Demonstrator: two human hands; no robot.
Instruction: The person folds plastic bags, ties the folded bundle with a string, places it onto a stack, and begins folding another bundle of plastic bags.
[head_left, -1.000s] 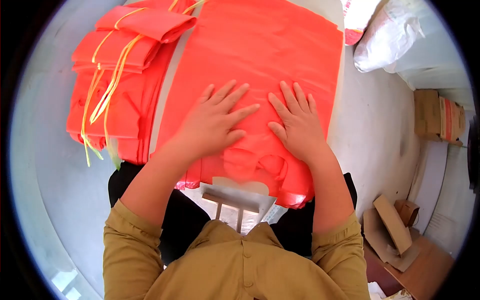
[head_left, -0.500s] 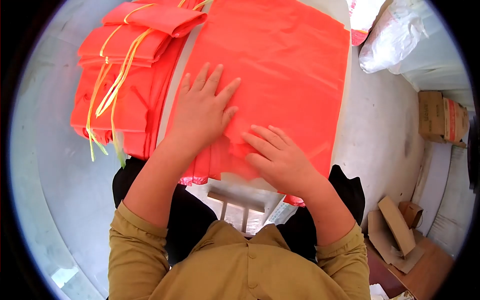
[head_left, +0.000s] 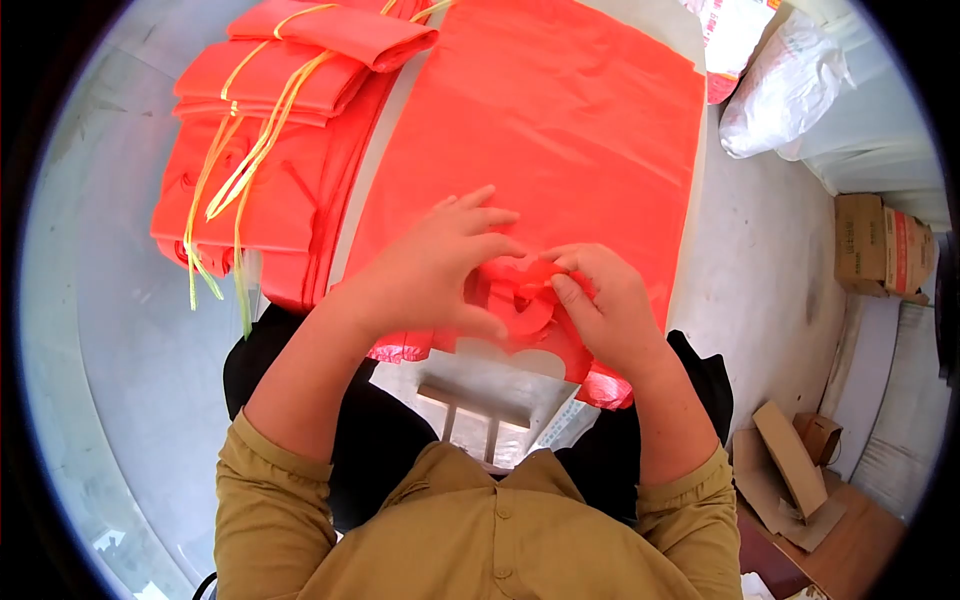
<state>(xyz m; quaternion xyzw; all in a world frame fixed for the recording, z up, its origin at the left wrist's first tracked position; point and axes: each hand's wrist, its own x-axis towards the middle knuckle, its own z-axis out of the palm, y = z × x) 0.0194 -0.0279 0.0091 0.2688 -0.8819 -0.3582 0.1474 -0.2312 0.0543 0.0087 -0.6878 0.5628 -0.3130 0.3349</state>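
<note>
A wide red plastic sheet or bag stack lies flat on the pale board in front of me. My left hand is over its near left part, fingers spread and curved, holding nothing. Pinched between the thumb and fingers of my right hand is a bunched red flap at the near edge. To the left, folded red bundles lie piled, with yellow ties hanging over them.
White plastic sacks stand at the upper right. A cardboard box is by the right wall, and opened cardboard lies at the lower right. A small wooden frame shows between my knees.
My right hand has gone from lying on the red sheet to pinching the near flap. My left hand first slid up and left, then came back down toward the flap.
</note>
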